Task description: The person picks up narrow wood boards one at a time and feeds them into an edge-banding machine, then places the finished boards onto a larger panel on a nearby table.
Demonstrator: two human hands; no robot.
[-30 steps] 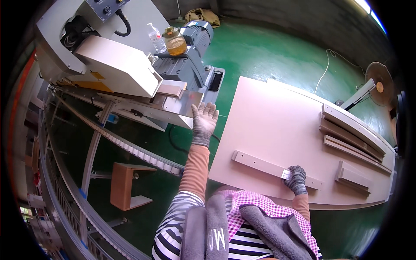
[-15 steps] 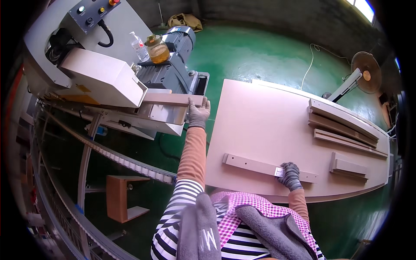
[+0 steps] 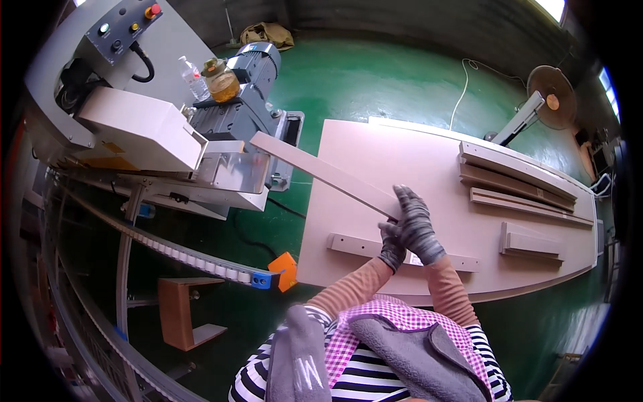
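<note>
A long, narrow grey-beige board strip (image 3: 321, 175) slants over the big panel, its far end near the machine outlet. My left hand (image 3: 393, 249) and my right hand (image 3: 418, 226), both in grey striped gloves, meet at its near end. The right hand's fingers reach over the strip's edge, and the left hand is closed just below, its fingers partly hidden. Beneath my wrists, another strip (image 3: 351, 244) with small holes lies flat on the panel, a white label partly covered by my hands.
The large beige panel (image 3: 362, 154) carries stacked strips (image 3: 516, 171) at the right and a shorter stack (image 3: 532, 242). At the left stand a machine (image 3: 140, 127), with a bottle (image 3: 194, 79) and a jar (image 3: 221, 82) on its motor, and a roller rail (image 3: 181, 254). A fan (image 3: 550, 97) stands beyond.
The strip is out of the machine outlet and has swung right over the panel. My left hand has come across to my right hand, which has left the labelled strip. An orange piece shows at the rail's end.
</note>
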